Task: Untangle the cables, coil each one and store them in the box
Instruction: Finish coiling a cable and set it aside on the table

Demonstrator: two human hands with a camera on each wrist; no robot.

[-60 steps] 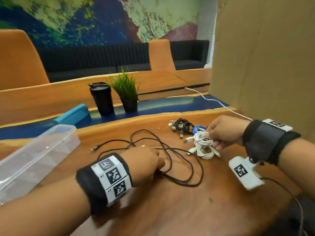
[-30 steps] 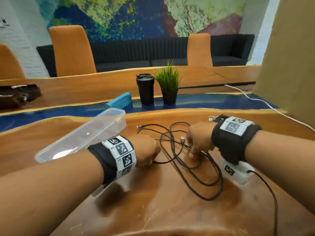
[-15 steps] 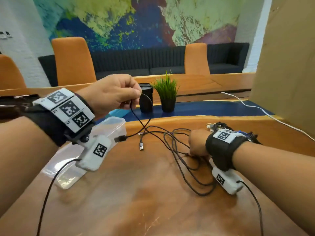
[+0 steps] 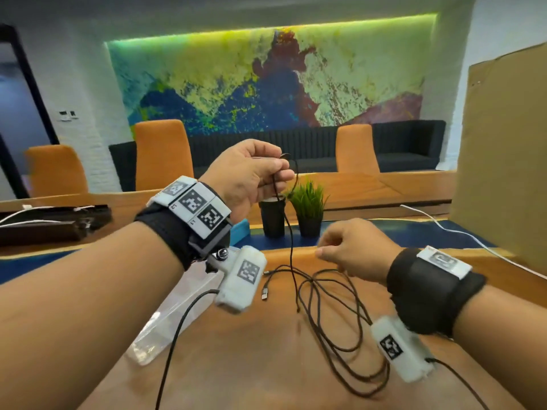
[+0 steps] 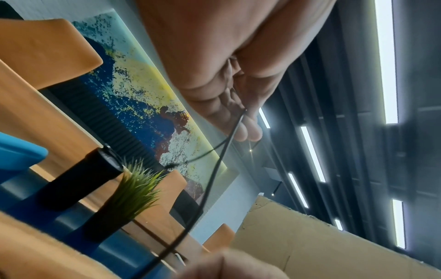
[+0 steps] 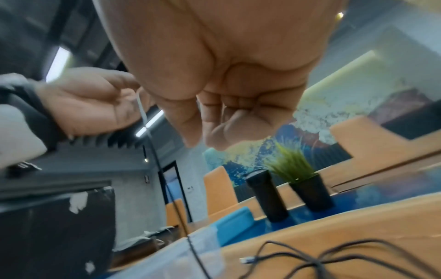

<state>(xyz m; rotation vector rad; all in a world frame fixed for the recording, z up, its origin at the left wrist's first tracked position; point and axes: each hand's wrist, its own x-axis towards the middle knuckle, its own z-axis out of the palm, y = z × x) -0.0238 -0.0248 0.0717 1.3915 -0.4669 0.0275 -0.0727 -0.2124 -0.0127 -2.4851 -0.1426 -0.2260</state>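
Note:
My left hand (image 4: 278,170) is raised in front of me and pinches a black cable (image 4: 291,247) near one end between thumb and fingers. In the left wrist view the same strand (image 5: 214,169) runs down from the left hand (image 5: 243,120). The rest of the cable (image 4: 340,321) lies in loose loops on the wooden table (image 4: 266,365). My right hand (image 4: 322,254) hovers just above those loops with its fingers curled, and the right wrist view shows nothing in the right hand (image 6: 210,139). The clear plastic box (image 4: 177,315) lies at the left, partly hidden by my left arm.
A black tumbler (image 4: 272,217) and a potted plant (image 4: 307,208) stand behind the cable, with a blue case (image 4: 241,229) beside them. A tall cardboard sheet (image 4: 503,158) stands at the right, and a white cord (image 4: 458,232) runs past it. Dark flat items (image 4: 44,223) lie far left.
My left hand has lifted the black cable's end higher off the table. My right hand left the white bundle, pressed the black loops, and has now risen off them.

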